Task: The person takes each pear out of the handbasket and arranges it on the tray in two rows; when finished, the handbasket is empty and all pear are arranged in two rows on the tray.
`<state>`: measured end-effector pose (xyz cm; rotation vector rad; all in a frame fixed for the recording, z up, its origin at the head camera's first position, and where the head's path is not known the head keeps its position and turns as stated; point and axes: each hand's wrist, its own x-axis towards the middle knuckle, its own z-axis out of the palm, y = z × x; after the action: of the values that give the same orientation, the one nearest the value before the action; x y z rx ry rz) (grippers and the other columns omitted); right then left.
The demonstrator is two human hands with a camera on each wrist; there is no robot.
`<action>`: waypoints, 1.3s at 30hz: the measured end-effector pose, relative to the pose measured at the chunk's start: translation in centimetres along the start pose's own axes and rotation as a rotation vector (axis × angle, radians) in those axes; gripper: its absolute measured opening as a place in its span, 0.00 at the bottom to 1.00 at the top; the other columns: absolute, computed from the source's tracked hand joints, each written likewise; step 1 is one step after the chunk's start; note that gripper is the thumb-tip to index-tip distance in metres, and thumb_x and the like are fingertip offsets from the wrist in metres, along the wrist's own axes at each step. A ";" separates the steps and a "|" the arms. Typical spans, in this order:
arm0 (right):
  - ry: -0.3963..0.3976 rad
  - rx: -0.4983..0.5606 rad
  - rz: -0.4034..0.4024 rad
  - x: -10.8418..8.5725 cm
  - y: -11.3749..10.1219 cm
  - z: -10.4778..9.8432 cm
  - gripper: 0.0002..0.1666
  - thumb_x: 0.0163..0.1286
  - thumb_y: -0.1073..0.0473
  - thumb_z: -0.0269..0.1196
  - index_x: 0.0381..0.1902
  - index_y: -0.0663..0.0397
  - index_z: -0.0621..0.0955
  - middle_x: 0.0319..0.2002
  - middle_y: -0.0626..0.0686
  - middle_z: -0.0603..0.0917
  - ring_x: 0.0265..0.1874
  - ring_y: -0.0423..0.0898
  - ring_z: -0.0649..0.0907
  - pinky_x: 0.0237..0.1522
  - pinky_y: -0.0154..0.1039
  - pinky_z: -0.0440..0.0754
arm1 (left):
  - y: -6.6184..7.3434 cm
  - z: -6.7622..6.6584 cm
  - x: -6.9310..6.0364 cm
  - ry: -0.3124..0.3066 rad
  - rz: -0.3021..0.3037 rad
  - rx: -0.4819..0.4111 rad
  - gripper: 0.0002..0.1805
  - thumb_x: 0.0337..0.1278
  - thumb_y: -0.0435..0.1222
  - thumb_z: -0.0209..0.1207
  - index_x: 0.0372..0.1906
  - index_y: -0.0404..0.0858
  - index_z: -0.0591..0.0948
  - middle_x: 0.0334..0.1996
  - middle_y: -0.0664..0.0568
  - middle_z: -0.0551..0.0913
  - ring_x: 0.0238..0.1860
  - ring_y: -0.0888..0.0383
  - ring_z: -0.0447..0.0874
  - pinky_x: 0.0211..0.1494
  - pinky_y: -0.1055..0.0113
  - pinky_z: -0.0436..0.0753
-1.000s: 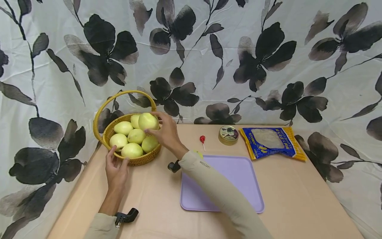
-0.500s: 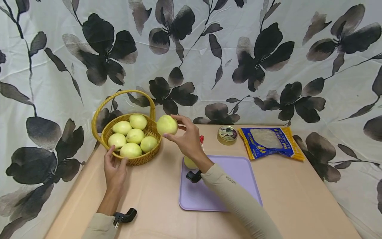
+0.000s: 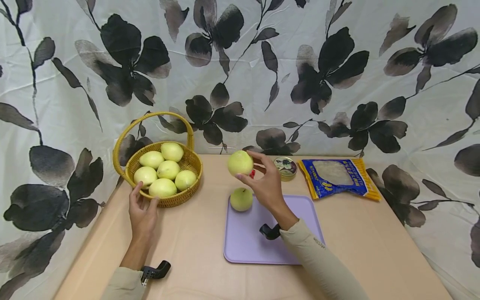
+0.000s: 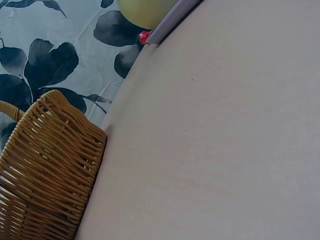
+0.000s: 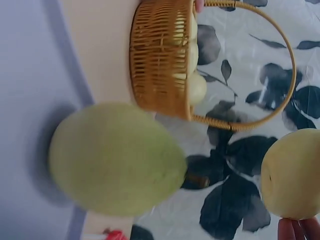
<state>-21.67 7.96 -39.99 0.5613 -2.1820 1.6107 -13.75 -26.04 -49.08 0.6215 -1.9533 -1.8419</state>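
- I read the right hand point(image 3: 268, 183) as grasping: thumb and fingers pinch a pale green fruit point(image 3: 240, 163) from its right side, and my right wrist view shows fingertips against its skin.
- That held fruit is up in the air, apart from the basket and showing in my head view just beyond the tray's far left corner.
- Below it, a second fruit point(image 3: 241, 199) sits in that corner of the lilac tray point(image 3: 247, 246), stem upward.
- The left hand point(image 3: 143, 214) touches the near left side of the wicker basket point(image 3: 180, 200), fingertips at the rim; I cannot tell whether they curl round it, and my left wrist view leaves the hand out.
- Inside the basket I count six more fruits point(image 3: 168, 170), under a tall arched handle point(image 3: 163, 113).
- Behind the right hand I catch the red head of a lollipop point(image 3: 253, 174), mostly hidden in the head view.
- Beside those fingers stands a round tin point(image 3: 285, 166), partly covered.
- Right of the tin lies a blue and yellow packet point(image 3: 337, 179).
- All this rests on a peach-coloured table point(image 3: 187, 250), before a floral cloth point(image 3: 225, 21).
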 end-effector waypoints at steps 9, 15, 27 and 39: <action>0.039 -0.021 0.080 -1.5 1.7 -3.1 0.41 0.57 0.61 0.83 0.68 0.51 0.81 0.64 0.51 0.84 0.61 0.51 0.83 0.66 0.50 0.85 | 0.0 0.0 0.2 -0.001 0.006 -0.001 0.41 0.74 0.30 0.55 0.85 0.57 0.58 0.88 0.56 0.45 0.87 0.50 0.47 0.74 0.79 0.70; 0.027 -0.067 0.184 -2.8 3.0 -4.4 0.41 0.57 0.62 0.83 0.68 0.48 0.80 0.66 0.50 0.83 0.62 0.51 0.82 0.67 0.49 0.84 | 0.2 -0.1 0.0 0.006 0.009 0.019 0.40 0.75 0.32 0.55 0.84 0.60 0.59 0.87 0.57 0.46 0.87 0.52 0.48 0.78 0.73 0.70; -0.090 -0.074 0.428 -5.0 6.1 -5.3 0.41 0.59 0.65 0.81 0.69 0.51 0.78 0.67 0.56 0.82 0.67 0.56 0.80 0.69 0.50 0.83 | 0.2 -0.1 0.0 -0.008 -0.009 -0.027 0.39 0.76 0.33 0.55 0.83 0.62 0.58 0.87 0.59 0.44 0.87 0.53 0.46 0.83 0.62 0.66; -0.135 -0.054 0.499 -6.5 8.0 -4.8 0.43 0.56 0.73 0.79 0.68 0.53 0.75 0.68 0.58 0.80 0.69 0.59 0.79 0.69 0.51 0.82 | 0.2 0.1 -0.1 -0.012 -0.008 -0.021 0.39 0.76 0.33 0.56 0.83 0.63 0.59 0.87 0.59 0.45 0.87 0.54 0.46 0.81 0.69 0.68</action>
<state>-20.03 15.33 -48.53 0.1093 -2.6063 1.7824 -13.71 -25.91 -48.90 0.6143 -1.9399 -1.8730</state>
